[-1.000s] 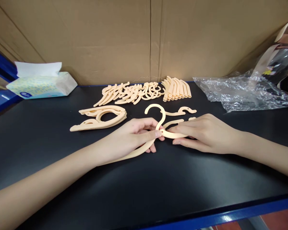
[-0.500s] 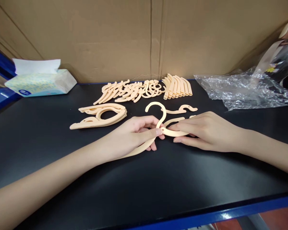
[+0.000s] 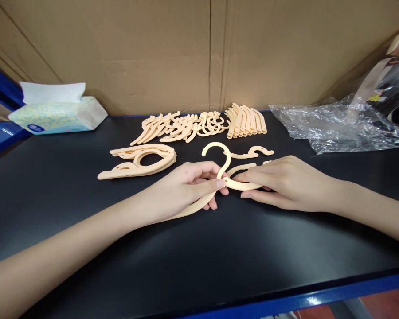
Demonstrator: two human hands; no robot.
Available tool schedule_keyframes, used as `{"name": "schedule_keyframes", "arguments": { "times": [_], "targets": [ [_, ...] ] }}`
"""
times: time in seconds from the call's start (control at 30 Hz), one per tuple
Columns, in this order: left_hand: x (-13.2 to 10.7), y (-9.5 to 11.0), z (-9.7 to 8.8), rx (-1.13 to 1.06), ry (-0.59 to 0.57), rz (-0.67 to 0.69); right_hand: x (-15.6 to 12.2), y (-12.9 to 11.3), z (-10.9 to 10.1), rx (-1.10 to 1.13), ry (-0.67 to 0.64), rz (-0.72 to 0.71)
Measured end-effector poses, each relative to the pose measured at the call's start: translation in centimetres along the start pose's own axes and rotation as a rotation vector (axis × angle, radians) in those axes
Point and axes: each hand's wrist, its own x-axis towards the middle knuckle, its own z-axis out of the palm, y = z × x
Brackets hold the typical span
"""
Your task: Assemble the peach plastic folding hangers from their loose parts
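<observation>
Brown cardboard panelling (image 3: 146, 62) forms the background, behind a matt black surface (image 3: 219, 261) with a blue front edge (image 3: 319, 297). Crumpled clear plastic film (image 3: 322, 128) occupies the far right; a pale tissue pack with yellow and blue print (image 3: 61, 116) stands at the far left. Centred near the panelling is a heap of cream plastic hooked pieces (image 3: 182, 127), with a row of cream tubular bent pieces (image 3: 246, 122) immediately to its right.

Both hands work at the middle of the surface. The left hand (image 3: 177, 190) is closed in a pinch, its thumb pressing a cream plastic hook-ended piece (image 3: 224, 169) against the fingers. The right hand (image 3: 282, 181) is drawn together, fingers above and thumb below, around a cream plastic curved arm (image 3: 242, 184), whose outer end is hidden.

Left of the hands lies a stack of folded cream plastic hanger parts (image 3: 162, 165); beyond the right hand lies one loose cream wavy piece (image 3: 252, 153).

Critical relation: the small round hole (image 3: 225, 180) at the inner end of the curved arm sits just beside the left thumb tip, so the left hand is nearer. The curved arm's long axis runs rightward from this point; the hook-ended piece slants from near left to far right. Whether the two are joined cannot be determined.
</observation>
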Motion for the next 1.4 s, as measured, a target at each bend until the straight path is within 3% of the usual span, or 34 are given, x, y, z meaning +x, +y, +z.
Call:
{"name": "schedule_keyframes", "arguments": {
  "times": [0.97, 1.2, 1.4],
  "targets": [
    [-0.08, 0.20, 0.15, 0.051, 0.026, 0.007, -0.01, -0.05, -0.32, 0.041, -0.038, 0.024],
    [-0.11, 0.06, 0.12, 0.035, 0.020, 0.010, 0.00, -0.04, -0.17, 0.016, -0.014, -0.002],
    [0.00, -0.16, 0.04, 0.012, 0.011, 0.012, -0.03, -0.19, -0.02, -0.058, 0.083, -0.018]
  ]
}}
